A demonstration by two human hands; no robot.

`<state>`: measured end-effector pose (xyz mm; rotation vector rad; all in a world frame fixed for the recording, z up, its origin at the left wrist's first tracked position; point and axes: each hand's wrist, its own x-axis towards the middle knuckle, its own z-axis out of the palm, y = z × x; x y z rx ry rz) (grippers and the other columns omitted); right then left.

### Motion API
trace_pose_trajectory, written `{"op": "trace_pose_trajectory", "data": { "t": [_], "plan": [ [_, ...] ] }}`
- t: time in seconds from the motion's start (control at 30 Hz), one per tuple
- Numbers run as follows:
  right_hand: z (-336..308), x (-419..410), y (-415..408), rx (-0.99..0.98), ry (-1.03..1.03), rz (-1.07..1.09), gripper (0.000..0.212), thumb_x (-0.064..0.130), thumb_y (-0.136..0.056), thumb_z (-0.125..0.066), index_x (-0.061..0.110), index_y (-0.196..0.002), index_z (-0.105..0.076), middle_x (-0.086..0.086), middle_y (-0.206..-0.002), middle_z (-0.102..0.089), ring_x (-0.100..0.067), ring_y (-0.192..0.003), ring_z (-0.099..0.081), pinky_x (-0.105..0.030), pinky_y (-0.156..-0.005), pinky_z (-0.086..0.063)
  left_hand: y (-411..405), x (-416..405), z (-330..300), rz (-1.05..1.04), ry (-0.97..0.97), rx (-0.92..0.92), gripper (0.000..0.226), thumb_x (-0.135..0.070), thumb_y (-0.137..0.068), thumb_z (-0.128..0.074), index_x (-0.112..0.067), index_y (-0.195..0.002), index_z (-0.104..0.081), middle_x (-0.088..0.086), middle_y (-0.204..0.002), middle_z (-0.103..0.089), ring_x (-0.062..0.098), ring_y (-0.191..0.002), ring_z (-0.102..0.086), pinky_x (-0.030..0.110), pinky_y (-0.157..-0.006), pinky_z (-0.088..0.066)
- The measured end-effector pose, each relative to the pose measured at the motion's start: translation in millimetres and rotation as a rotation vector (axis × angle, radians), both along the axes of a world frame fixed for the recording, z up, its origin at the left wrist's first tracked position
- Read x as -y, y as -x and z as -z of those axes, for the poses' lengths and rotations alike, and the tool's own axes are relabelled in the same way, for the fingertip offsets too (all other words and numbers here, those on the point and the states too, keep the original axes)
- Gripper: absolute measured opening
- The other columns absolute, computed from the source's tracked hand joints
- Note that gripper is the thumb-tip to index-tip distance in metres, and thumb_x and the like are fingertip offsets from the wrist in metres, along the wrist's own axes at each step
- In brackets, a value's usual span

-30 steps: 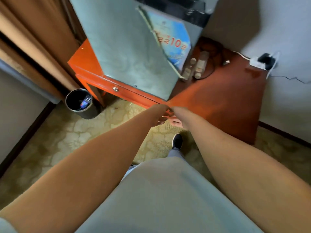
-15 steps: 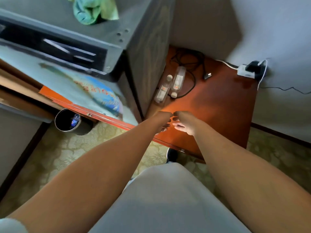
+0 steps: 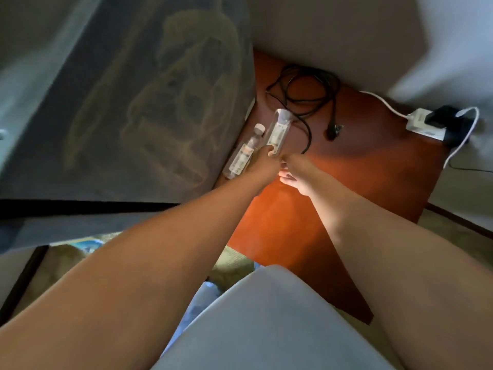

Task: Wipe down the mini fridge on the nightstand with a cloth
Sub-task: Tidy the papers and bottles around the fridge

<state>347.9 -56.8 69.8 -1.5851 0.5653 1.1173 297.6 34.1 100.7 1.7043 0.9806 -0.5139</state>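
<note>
The grey mini fridge [image 3: 133, 102] fills the upper left, and I see its side wall with a faint pattern. It stands on the orange-red nightstand [image 3: 346, 169]. No cloth is in view. Two clear plastic bottles lie beside the fridge: one against its wall [image 3: 244, 153], the other [image 3: 280, 126] just to its right. My left hand [image 3: 262, 162] reaches to the near end of the right bottle and touches it; its fingers are mostly hidden. My right hand [image 3: 293, 174] hovers close beside it over the nightstand, with loose fingers and nothing in it.
A coiled black cable [image 3: 304, 94] with a plug lies behind the bottles. A white power strip [image 3: 424, 121] with a black adapter and white cord sits at the nightstand's far right corner, by the wall. Patterned carpet [image 3: 453, 231] shows beyond the nightstand's edge.
The view has swung in closer to the fridge's side. Both hands have moved forward from the nightstand's front edge to the bottles. The cloth on the fridge top has left the view.
</note>
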Motion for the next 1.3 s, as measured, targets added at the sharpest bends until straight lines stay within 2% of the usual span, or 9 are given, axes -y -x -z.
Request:
{"op": "trace_pose_trajectory", "data": {
  "t": [0.17,0.23,0.3,0.4,0.53,0.77,0.9,1.0,1.3],
  "plan": [
    [26,-13,-33,0.013,-0.047,0.028,0.026,0.01,-0.097,-0.051,0.007,-0.122,-0.059,-0.008,-0.109,-0.06,-0.013,-0.078,-0.058,-0.036,-0.084,-0.058,-33,-5,14,0.044,-0.083,0.059,0.043,-0.019,-0.101,-0.043,-0.025,-0.143,-0.049,-0.005,-0.112,-0.057,0.022,-0.09,-0.06,0.033,-0.076,-0.048],
    [32,-19,-42,0.004,-0.052,0.071,0.028,0.009,-0.097,-0.051,0.007,-0.123,-0.06,-0.009,-0.11,-0.064,-0.015,-0.082,-0.064,-0.031,-0.072,-0.06,-43,-8,20,0.049,-0.093,0.043,0.044,-0.016,-0.102,-0.042,-0.024,-0.145,-0.048,-0.005,-0.111,-0.056,0.016,-0.086,-0.057,0.03,-0.07,-0.05],
    [38,-23,-48,0.009,-0.03,0.081,0.029,0.015,-0.097,-0.053,0.008,-0.124,-0.061,-0.009,-0.104,-0.067,-0.012,-0.068,-0.066,-0.025,-0.054,-0.057,-49,-9,25,0.037,-0.091,0.004,0.043,-0.018,-0.102,-0.043,-0.024,-0.145,-0.048,0.0,-0.118,-0.059,0.019,-0.091,-0.061,0.028,-0.06,-0.046],
    [44,-28,-53,0.012,0.0,0.073,0.025,0.021,-0.097,-0.057,0.01,-0.119,-0.06,-0.011,-0.099,-0.067,-0.016,-0.066,-0.063,-0.024,-0.05,-0.055,-54,-11,36,0.01,-0.063,-0.041,0.055,-0.022,-0.098,-0.045,-0.033,-0.152,-0.037,0.007,-0.135,-0.057,0.031,-0.106,-0.064,0.03,-0.063,-0.049],
    [45,-29,-50,0.008,0.009,0.028,0.015,0.02,-0.095,-0.06,0.009,-0.104,-0.064,-0.007,-0.068,-0.055,-0.011,-0.039,-0.047,-0.02,-0.04,-0.038,-56,-14,48,-0.045,0.021,-0.1,0.061,-0.025,-0.088,-0.048,-0.035,-0.148,-0.038,0.009,-0.125,-0.064,0.032,-0.093,-0.071,0.047,-0.077,-0.063],
    [20,-15,-39,-0.012,0.069,-0.059,0.013,0.021,-0.092,-0.062,0.013,-0.101,-0.067,-0.003,-0.075,-0.061,-0.01,-0.058,-0.051,-0.021,-0.053,-0.041,-41,-12,32,-0.066,0.106,-0.091,0.064,-0.019,-0.074,-0.049,-0.02,-0.137,-0.043,0.019,-0.105,-0.068,0.036,-0.076,-0.07,0.037,-0.059,-0.055],
    [5,-10,-21,0.015,0.084,-0.081,0.025,0.022,-0.092,-0.062,0.011,-0.114,-0.066,-0.003,-0.08,-0.061,-0.01,-0.059,-0.05,-0.019,-0.051,-0.041,-20,-18,71,-0.04,0.124,-0.127,0.09,-0.039,-0.054,-0.059,-0.03,-0.143,-0.042,0.015,-0.117,-0.069,0.038,-0.096,-0.072,0.053,-0.081,-0.061],
    [-5,-4,2,0.007,0.102,-0.087,0.026,0.027,-0.093,-0.064,0.011,-0.114,-0.066,-0.004,-0.082,-0.059,-0.008,-0.054,-0.046,-0.018,-0.046,-0.039,3,-19,56,-0.01,0.117,-0.155,0.083,-0.04,-0.065,-0.058,-0.035,-0.146,-0.039,0.006,-0.131,-0.064,0.029,-0.108,-0.069,0.048,-0.091,-0.059],
    [-36,1,120,-0.085,0.094,-0.14,0.033,0.029,-0.09,-0.068,0.011,-0.118,-0.066,-0.009,-0.097,-0.062,-0.01,-0.064,-0.048,-0.016,-0.048,-0.044,120,-28,-35,0.128,0.1,-0.138,0.055,-0.02,-0.098,-0.058,-0.022,-0.15,-0.041,0.004,-0.125,-0.054,0.023,-0.103,-0.059,0.039,-0.097,-0.057]
  ]
}}
